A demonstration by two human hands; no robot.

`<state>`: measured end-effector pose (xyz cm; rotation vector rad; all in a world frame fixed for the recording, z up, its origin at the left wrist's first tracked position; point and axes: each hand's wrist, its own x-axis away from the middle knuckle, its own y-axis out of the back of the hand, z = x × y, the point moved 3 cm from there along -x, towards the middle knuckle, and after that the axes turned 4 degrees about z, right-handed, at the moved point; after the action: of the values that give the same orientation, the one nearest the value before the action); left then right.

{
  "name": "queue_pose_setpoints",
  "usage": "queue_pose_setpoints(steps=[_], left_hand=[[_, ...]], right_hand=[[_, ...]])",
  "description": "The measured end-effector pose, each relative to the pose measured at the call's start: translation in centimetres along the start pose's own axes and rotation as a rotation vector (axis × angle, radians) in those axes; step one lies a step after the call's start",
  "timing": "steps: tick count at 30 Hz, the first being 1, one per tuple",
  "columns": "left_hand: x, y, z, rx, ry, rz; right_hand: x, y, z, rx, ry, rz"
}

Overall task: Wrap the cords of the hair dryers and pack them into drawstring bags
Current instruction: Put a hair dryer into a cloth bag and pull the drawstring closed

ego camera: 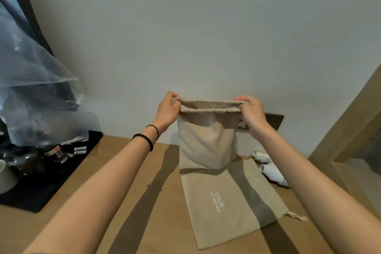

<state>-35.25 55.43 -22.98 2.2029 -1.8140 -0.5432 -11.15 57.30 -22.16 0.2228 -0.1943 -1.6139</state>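
Note:
I hold a beige drawstring bag (204, 142) upright above the wooden table (144, 202). My left hand (168, 108) grips the left end of its gathered rim and my right hand (250, 112) grips the right end, stretching the mouth wide. A second beige bag (228, 208) printed "HAIR DRYER" lies flat on the table below, its cord end trailing right. A white hair dryer (272, 172) lies at the table's back right, partly hidden by my right forearm.
A black tray (51, 187) at the left holds jars and a white cup (6, 177), with a clear plastic bag (35, 88) above it. A dark wall socket (273, 120) sits behind the held bag. A wooden frame (350, 130) rises at the right.

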Motion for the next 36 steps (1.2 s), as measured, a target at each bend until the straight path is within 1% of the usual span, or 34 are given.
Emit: queue_pose_setpoints(steps=[4,7,11,14,17,20,24,27,29,31,33,35,36], left_hand=[[-0.6,-1.8,-0.9,0.038,-0.038,0.051],[-0.3,-2.5,-0.7,0.064,-0.037,0.083],[1.5,-3.5,2.0,0.032,0.021,0.240],[3.2,-3.9,3.4,0.037,0.040,0.232],[5.0,-3.8,3.7,0.061,0.054,0.208],[6.9,-3.8,4.0,0.087,0.080,0.334],[10.0,-4.4,6.6,-0.047,0.146,0.540],[13.3,-5.5,8.7,-0.135,0.193,0.662],[15.3,-6.3,9.5,-0.110,0.223,0.736],[17.0,-6.9,10.2,-0.073,0.258,0.799],[18.3,-7.2,10.8,-0.044,0.284,0.835],[19.2,-7.3,11.4,-0.050,0.288,0.849],[19.6,-7.3,11.6,-0.052,0.285,0.855]], right_hand=[[-0.1,1.5,-1.4,-0.062,-0.025,-0.034],[0.9,2.4,-2.5,-0.028,-0.034,-0.025],[3.3,3.1,-5.4,0.017,-0.059,0.005],[5.0,3.2,-6.6,0.098,-0.022,0.019],[6.3,3.1,-7.3,0.121,-0.001,0.009],[7.7,3.1,-8.2,0.183,0.019,-0.014],[10.3,3.3,-9.3,0.406,0.048,-0.027],[12.2,3.2,-11.3,0.596,0.033,0.034],[13.4,3.4,-13.5,0.699,-0.060,0.080],[14.5,3.7,-15.5,0.732,-0.160,0.117],[15.8,3.6,-16.6,0.765,-0.216,0.172],[16.9,3.1,-16.9,0.834,-0.197,0.244],[17.4,2.7,-16.7,0.865,-0.156,0.279]])
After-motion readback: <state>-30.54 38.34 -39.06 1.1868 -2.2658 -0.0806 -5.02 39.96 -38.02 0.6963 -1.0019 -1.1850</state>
